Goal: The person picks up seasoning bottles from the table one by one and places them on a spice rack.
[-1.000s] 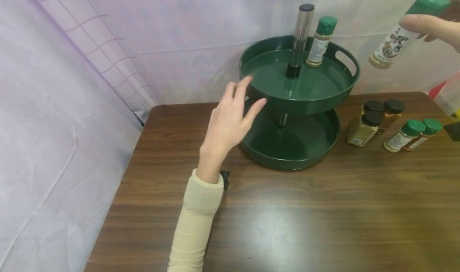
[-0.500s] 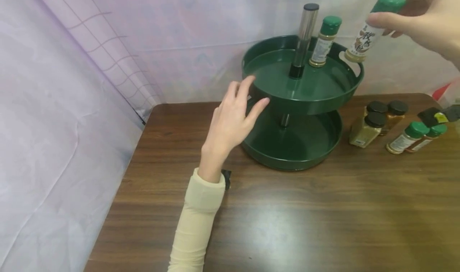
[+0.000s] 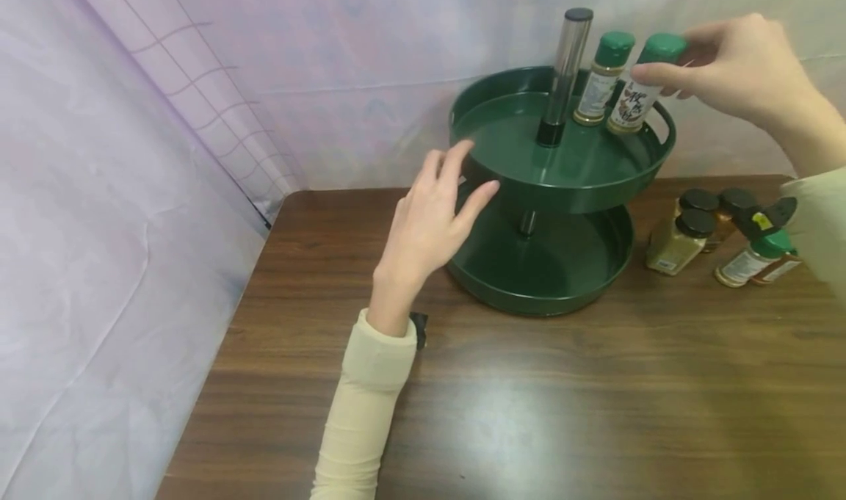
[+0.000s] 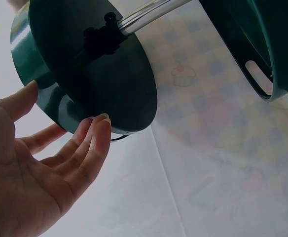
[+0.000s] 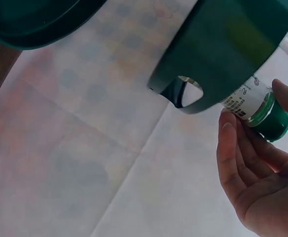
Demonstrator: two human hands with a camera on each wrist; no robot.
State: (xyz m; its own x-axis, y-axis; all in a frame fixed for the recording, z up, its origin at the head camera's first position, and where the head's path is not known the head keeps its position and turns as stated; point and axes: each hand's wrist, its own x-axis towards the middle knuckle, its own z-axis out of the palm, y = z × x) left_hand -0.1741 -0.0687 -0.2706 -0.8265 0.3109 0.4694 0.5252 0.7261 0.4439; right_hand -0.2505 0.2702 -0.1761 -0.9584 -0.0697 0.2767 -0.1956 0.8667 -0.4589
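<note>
My right hand (image 3: 743,74) pinches a spice bottle (image 3: 631,105) by its green-capped top between thumb and fingers. The bottle is tilted, its base low over the upper tier of a dark green two-tier rack (image 3: 562,199). In the right wrist view, the bottle's green cap (image 5: 274,123) shows past the tier's wall. A second green-capped spice bottle (image 3: 598,81) stands on that tier, left of the held one and near the metal post (image 3: 570,67). At the rack's left side is my left hand (image 3: 426,217), its fingers spread and relaxed, fingertips (image 4: 104,121) right at the upper tier's rim.
Black-capped spice jars (image 3: 681,243) and green-capped bottles (image 3: 750,261) stand on the wooden table (image 3: 529,404) right of the rack, partly behind the right wrist's camera. A patterned cloth (image 3: 357,81) hangs behind the table. The upper tier has a handle cutout (image 5: 191,94).
My right hand has brought the spice bottle leftward and down, from the upper right to over the upper tier beside the other bottle. My left hand stays at the rim.
</note>
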